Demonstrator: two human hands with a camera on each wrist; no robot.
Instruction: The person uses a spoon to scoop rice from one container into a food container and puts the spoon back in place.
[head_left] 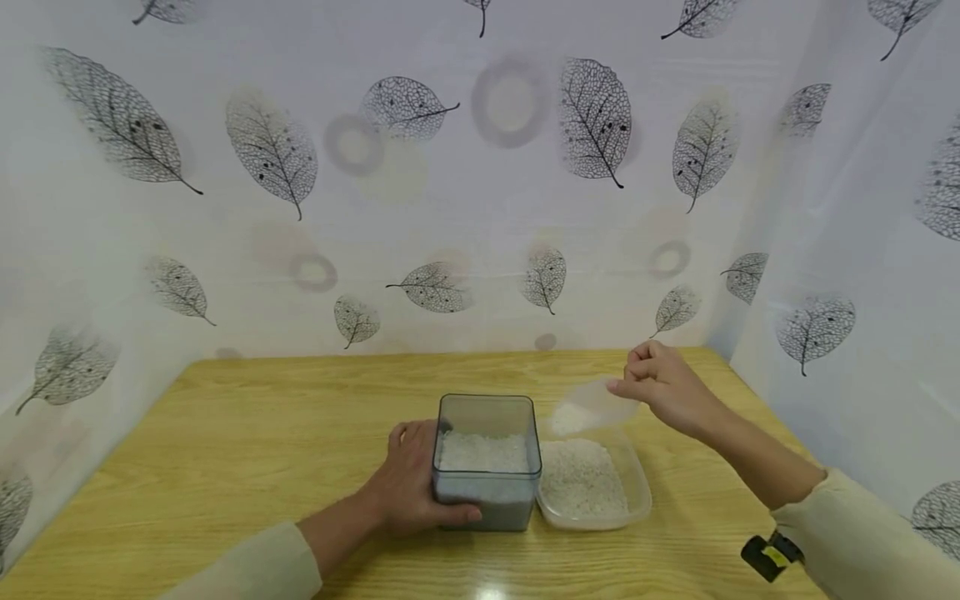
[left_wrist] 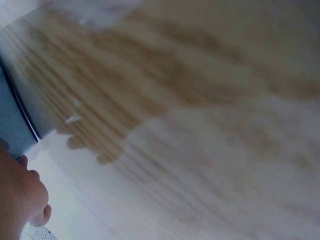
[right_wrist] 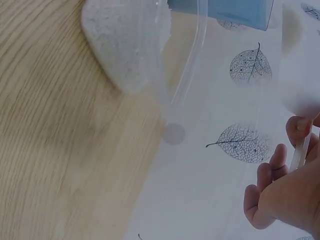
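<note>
A grey see-through square container [head_left: 487, 504] stands upright on the table, with white rice [head_left: 483, 452] inside. My left hand [head_left: 408, 483] grips its left side, thumb across the front; in the left wrist view the hand [left_wrist: 22, 195] is at the lower left beside the container [left_wrist: 15, 115]. Against the container's right side sits a clear plastic tub [head_left: 640, 492] of rice [head_left: 585, 479]. Above the tub's back edge, my right hand [head_left: 667, 392] pinches a translucent scoop [head_left: 607, 404] bearing some rice, tilted down to the left. The right wrist view shows its handle [right_wrist: 301, 152] between fingers and thumb.
Both vessels stand on a wood-grain table [head_left: 285, 433]. A white curtain [head_left: 450, 200] printed with leaves hangs behind the table and along both sides. A small black device [head_left: 768, 557] is worn by the right sleeve.
</note>
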